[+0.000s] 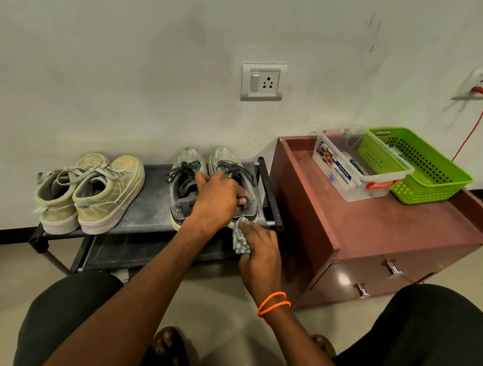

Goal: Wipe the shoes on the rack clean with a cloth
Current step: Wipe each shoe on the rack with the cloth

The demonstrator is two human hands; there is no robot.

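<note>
Grip: my left hand clasps the right grey lace-up sneaker at its collar; my right hand pinches the small grey-green checked cloth.
Place: sneaker on the black metal rack, cloth at its heel.
Handling: I judge the sneaker light, soft-sided; cloth limp, best bunched.

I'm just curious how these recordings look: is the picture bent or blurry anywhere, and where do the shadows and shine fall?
Head view: wide-angle bending, so the cabinet edges splay and the wall socket tilts; soft indoor light, with dim shadow under the shoe rack; slight shine on the drawer knobs; the cloth in the right hand looks a little soft; the grey shoes stay fairly sharp.
</note>
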